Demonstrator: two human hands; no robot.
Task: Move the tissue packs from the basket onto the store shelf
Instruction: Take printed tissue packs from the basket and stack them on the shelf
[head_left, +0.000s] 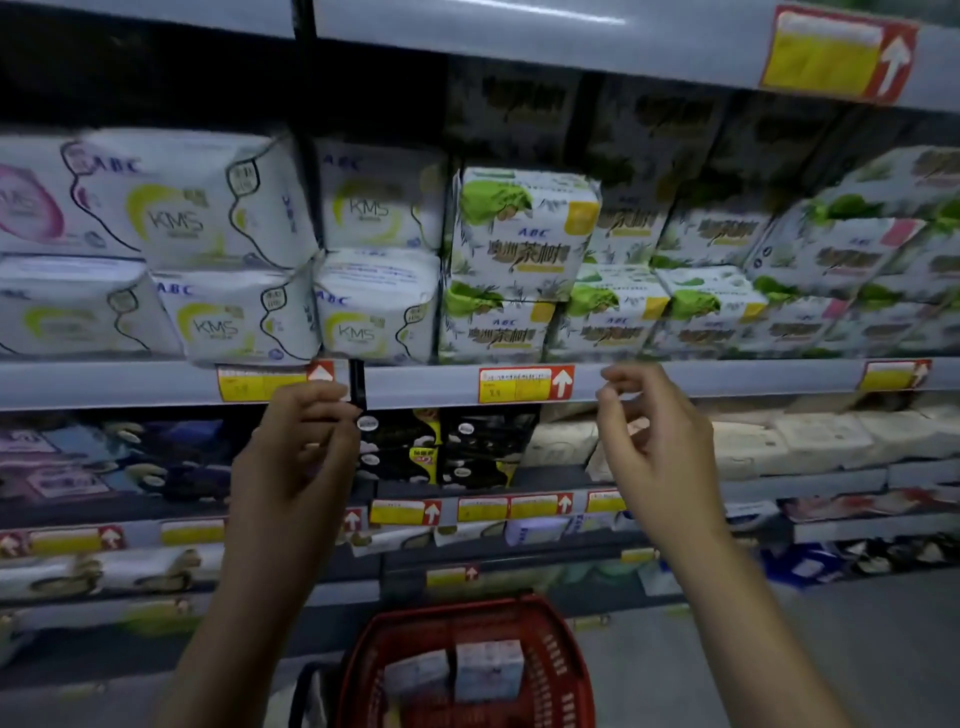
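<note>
Before the shelf (441, 385), left hand (296, 452), right hand (655, 448) hover, loosely curled.

We see a slim, bare left forearm (249, 597) at the lower left of the frame and a bare right forearm (727, 597) at the lower right, ending in the bare left hand (296, 447) and right hand (654, 441).

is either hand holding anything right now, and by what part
Nothing is held. The left hand and right hand are loosely curled and empty before the shelf edge; the tissue packs lie in the basket.
</note>
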